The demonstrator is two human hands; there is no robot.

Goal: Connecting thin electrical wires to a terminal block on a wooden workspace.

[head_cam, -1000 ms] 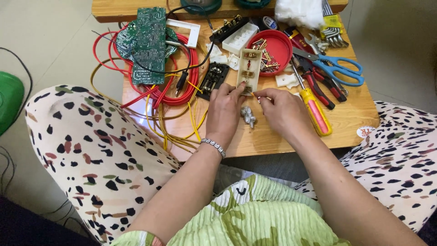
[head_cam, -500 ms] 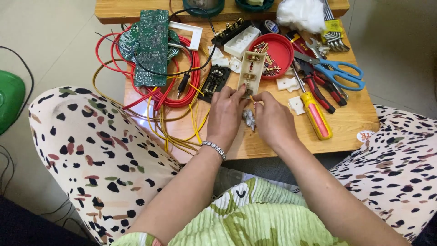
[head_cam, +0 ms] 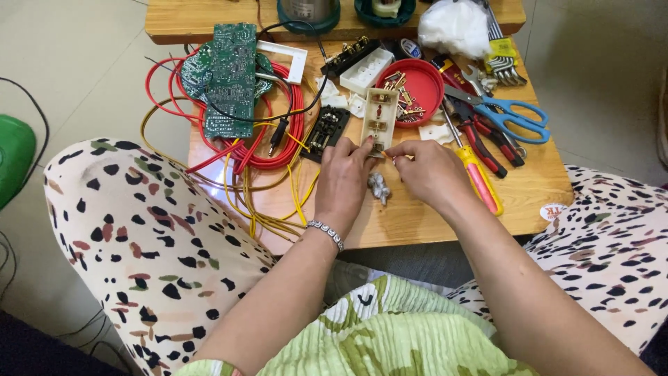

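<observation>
Small wooden table (head_cam: 536, 191): sits between the person's knees and carries all the work items.

Coil of red and yellow wires (head_cam: 278, 150): spreads over the table's left part and hangs off its near-left edge.

Green circuit board (head_cam: 229, 80): lies on top of the coil, at the far left.

Red round lid (head_cam: 412, 82): sits far centre and holds small metal parts.

Blue-handled scissors (head_cam: 511, 118): lie right of the lid, with red-handled pliers (head_cam: 480, 143) just beside them.

Yellow-handled screwdriver (head_cam: 480, 177): lies near the right hand, pointing away from the person.

Left hand (head_cam: 344, 181): rests on the table; its fingertips press the near end of the cream switch module (head_cam: 379, 122), steadying it. The fingers are curled, not wrapped around it.

Right hand (head_cam: 431, 170): thumb and forefinger are pinched together at the module's near right corner. A small orange-tipped item shows between them; its kind cannot be told.

Cream switch module: stands centre table, just right of a black switch block (head_cam: 325, 132), open side up, brass contacts visible.

Crumpled silver piece (head_cam: 379, 188): lies on the table between the two hands.
</observation>
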